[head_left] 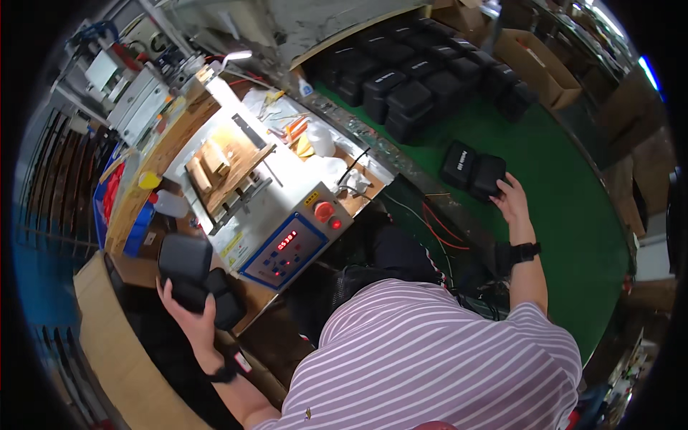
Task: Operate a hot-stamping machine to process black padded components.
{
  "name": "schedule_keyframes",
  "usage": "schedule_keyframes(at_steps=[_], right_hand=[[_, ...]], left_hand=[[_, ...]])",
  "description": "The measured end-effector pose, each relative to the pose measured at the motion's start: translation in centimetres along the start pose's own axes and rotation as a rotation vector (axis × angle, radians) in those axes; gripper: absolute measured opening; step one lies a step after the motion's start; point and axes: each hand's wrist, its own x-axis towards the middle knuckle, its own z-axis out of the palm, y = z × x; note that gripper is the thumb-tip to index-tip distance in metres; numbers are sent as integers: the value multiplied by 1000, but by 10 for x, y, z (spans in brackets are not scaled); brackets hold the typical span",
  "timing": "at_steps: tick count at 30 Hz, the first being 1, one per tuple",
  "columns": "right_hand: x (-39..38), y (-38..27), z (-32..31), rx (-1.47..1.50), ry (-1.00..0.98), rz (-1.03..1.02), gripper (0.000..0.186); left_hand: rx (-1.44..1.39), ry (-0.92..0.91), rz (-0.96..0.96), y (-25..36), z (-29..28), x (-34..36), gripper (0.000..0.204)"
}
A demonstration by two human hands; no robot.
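Note:
On the right, my right hand (pixel 512 201) has its fingers closed on the near end of a black zip-type case (pixel 459 166) with white lettering, which lies on or just over the green table. My left hand (pixel 190 319) reaches into a cardboard carton at the left. Its thumb and fingers curve around a plain black case (pixel 185 259) there. Beside that thumb sits another black piece (pixel 226 304); whether the two are joined I cannot tell. Between my hands stands a press machine with a lit control panel (pixel 283 251) and a wooden fixture (pixel 222 168) under bright light.
Several black cases (pixel 408 100) stand in rows at the back of the green table (pixel 559 236). A red knob (pixel 324 211) rises from the machine's front. White bottles (pixel 320 140) and loose cables (pixel 441 226) lie around it. An open carton (pixel 537 64) is at the far right.

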Motion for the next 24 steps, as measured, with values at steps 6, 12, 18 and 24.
schedule_keyframes(at_steps=[6, 12, 18, 24], right_hand=[[69, 23, -67, -812, 169, -545, 52], [-6, -35, 19, -574, -44, -329, 34], [-30, -51, 60, -521, -172, -333, 28], [-42, -55, 104, -449, -307, -324, 27]], left_hand=[[-287, -256, 353, 49, 8, 93, 85], [-50, -418, 397, 60, 39, 167, 86], [179, -759, 289, 20, 102, 218, 94], [253, -876, 216, 49, 103, 218, 96]])
